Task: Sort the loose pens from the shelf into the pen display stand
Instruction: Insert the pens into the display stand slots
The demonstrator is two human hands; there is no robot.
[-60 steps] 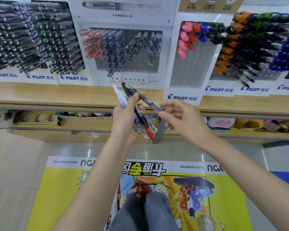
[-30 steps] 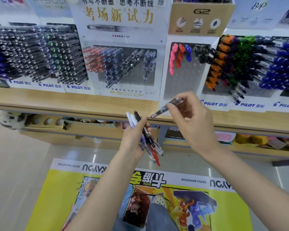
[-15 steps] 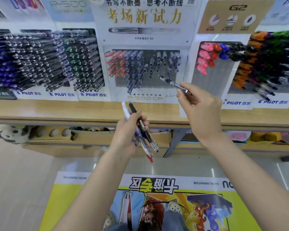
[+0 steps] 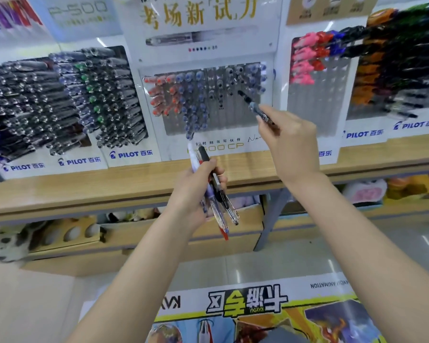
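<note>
— Which hand is nearest you?
— My left hand (image 4: pixel 196 186), lower than my right hand and to its left. Its fingers are curled round a bundle of pens (image 4: pixel 218 201), several together. The caps stick up past my thumb and the tips hang down in front of the shelf (image 4: pixel 109 186) edge.

— And the other?
— My right hand (image 4: pixel 292 142) is farther out and higher, raised in front of the stand. Thumb and fingertips pinch a single pen (image 4: pixel 256 108) by one end, and the rest of the hand is folded in behind it.

— Which way does that pen lie?
— Its long axis runs from my fingertips up and to the left, away from me, with a dark end leading. It aims at the right part of the pen display stand (image 4: pixel 223 146), which is just beyond the hand.

— Is it in a slot?
— I cannot tell, as that spot is blurred. The leading end overlaps the dark-capped pens (image 4: pixel 230 78), with the blue-capped pens (image 4: pixel 255 78) just to its right.

— So what does the move turn on?
— As I judge it, on lining that axis up with a free slot in the matching column. Bare grey slots show below and left of the leading end. The right hand is the nearer one, so the job falls to it, and the left only supplies the next pen.
</note>
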